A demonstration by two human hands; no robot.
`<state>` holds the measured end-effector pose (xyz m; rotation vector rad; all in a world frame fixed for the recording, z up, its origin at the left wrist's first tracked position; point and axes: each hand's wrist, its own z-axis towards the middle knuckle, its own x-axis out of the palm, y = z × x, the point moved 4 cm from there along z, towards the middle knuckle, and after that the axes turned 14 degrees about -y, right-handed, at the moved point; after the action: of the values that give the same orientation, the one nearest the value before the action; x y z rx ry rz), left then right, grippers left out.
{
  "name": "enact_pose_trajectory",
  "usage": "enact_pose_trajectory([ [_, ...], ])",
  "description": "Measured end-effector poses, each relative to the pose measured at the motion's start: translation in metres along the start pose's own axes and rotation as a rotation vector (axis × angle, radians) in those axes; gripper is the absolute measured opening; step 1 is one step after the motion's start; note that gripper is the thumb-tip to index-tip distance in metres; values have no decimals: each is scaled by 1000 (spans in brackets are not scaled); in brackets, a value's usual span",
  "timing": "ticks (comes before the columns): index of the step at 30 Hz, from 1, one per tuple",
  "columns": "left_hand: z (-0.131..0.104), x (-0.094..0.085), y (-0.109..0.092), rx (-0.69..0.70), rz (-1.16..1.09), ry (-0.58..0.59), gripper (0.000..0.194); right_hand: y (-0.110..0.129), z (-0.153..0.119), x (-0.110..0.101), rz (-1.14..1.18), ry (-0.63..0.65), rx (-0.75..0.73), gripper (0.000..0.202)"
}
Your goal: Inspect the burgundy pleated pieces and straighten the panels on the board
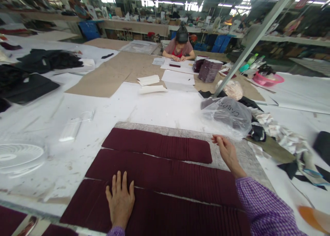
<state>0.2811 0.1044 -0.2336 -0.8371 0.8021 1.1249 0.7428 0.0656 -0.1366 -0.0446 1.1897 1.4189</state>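
Three rows of dark maroon fabric pieces (170, 170) lie in front of me, overlapped like steps toward the right. They rest on a grey, worn board (234, 150). My left hand (120, 198) lies flat with fingers spread across the gap between the near and middle rows. Off the right end of the far row, my right hand (227, 151) hovers over the board with its fingers curled together. Whatever may be between those fingertips is too small to make out. Purple checked sleeves cover both my wrists.
A clear plastic bag (227, 114) and a metal pole (255, 43) stand beyond my right hand. A fan (20, 157) is at left. Across the table, a person (179, 48) works near stacked maroon pieces (209, 71). Scraps (286, 136) lie at right, dark cloth (31, 86) at left.
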Motion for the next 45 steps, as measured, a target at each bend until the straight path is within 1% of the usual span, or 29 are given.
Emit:
enact_pose_trajectory([
  [1, 0, 0, 0, 0, 0, -2, 52, 7, 6, 1, -4, -8, -42, 46],
  [3, 0, 0, 0, 6, 8, -3, 51, 21, 12, 13, -14, -2, -150, 44],
  [4, 0, 0, 0, 13, 15, -2, 51, 28, 13, 23, -21, 7, -206, 45],
  [6, 0, 1, 1, 26, 29, 1, 50, 38, 7, 49, -41, 32, -299, 47],
  [8, 0, 3, 3, 31, 39, 0, 51, 42, -7, 81, -80, 53, -346, 49],
  [11, 0, 6, 3, 36, 48, -2, 52, 38, -38, 125, -177, 71, -349, 57],
  [13, 0, 8, 3, 40, 52, -2, 53, 32, -57, 146, -236, 101, -358, 62],
  [15, 0, 8, 3, 42, 49, -7, 53, 25, -68, 156, -287, 124, -372, 64],
  [20, 0, 8, 4, 39, 21, -20, 51, 19, -70, 160, -396, 132, -384, 64],
  [24, -1, 9, 5, 21, 11, -27, 52, 26, -70, 163, -443, 145, -371, 60],
  [27, -2, 10, 5, 17, -3, -27, 53, 35, -74, 170, -448, 174, -368, 61],
  [31, -2, 10, 5, 13, -20, -35, 53, 56, -81, 185, -427, 207, -358, 64],
  [34, -2, 9, 4, 13, -28, -57, 53, 80, -85, 196, -388, 225, -356, 66],
  [37, -2, 10, 4, 23, -38, -86, 52, 107, -80, 201, -307, 273, -424, 63],
  [39, -3, 12, 5, 27, -34, -105, 51, 117, -71, 193, -253, 286, -476, 57],
  [41, -4, 14, 6, 31, -19, -117, 50, 112, -60, 176, -241, 241, -462, 55],
  [43, -4, 15, 6, 38, 8, -114, 50, 89, -54, 153, -282, 140, -359, 57],
  [45, -3, 14, 5, 48, 42, -87, 50, 55, -54, 134, -347, 34, -216, 62],
])
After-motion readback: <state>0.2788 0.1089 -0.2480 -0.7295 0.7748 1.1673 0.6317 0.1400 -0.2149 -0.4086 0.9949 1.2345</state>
